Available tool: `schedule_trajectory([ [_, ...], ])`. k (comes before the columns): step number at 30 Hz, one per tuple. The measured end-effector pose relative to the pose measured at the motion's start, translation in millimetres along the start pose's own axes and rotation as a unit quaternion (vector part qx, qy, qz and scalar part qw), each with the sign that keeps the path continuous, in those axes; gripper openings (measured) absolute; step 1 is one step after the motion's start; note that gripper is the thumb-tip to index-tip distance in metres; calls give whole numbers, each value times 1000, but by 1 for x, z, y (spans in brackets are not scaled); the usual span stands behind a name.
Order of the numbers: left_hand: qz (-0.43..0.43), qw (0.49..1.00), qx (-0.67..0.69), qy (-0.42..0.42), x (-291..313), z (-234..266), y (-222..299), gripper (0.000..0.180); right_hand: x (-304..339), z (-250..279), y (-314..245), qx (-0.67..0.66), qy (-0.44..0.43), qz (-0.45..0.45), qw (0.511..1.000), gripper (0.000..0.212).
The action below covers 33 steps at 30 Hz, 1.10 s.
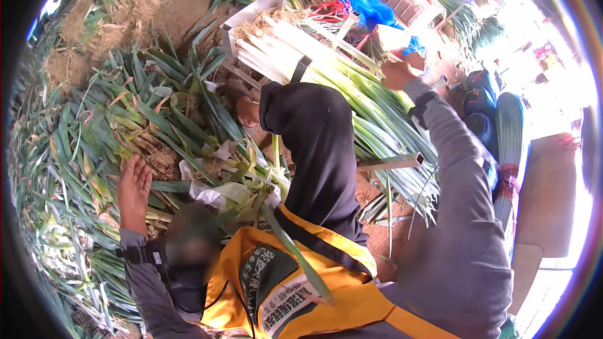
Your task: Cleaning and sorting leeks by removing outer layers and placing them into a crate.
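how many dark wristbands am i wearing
2: one dark band behind the left hand, by the leafy pile; another dark band behind the right hand, by the pale leeks. Sleeves may hide more.

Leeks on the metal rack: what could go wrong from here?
The green ends of the leeks reach past the metal bar, so they might bend or snag. The knee looks close beside them and could nudge some out of line. Loose leaves crowd around the open left hand, so some may tangle or tear.
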<state>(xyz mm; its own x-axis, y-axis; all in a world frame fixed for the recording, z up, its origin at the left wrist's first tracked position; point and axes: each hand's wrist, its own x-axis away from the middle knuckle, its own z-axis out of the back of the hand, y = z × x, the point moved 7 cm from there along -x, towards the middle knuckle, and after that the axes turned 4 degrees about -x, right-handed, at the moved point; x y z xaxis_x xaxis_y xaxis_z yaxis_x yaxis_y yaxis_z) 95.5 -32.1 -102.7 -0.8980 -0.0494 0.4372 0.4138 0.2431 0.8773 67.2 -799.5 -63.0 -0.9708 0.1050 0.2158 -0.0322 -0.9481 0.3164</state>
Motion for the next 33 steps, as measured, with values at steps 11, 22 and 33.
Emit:
schedule_trajectory([
  [11,64,998,3,2,-26,-13,-57,38,-98,-17,-41,-104,-8,66,992,37],
  [22,130,991,-3,44,-39,-21,-90,39,-105,1,-41,-173,39,110,978,33],
  [33,183,981,-50,32,-54,-65,-121,40,-153,-26,-56,-78,14,113,990,34],
])
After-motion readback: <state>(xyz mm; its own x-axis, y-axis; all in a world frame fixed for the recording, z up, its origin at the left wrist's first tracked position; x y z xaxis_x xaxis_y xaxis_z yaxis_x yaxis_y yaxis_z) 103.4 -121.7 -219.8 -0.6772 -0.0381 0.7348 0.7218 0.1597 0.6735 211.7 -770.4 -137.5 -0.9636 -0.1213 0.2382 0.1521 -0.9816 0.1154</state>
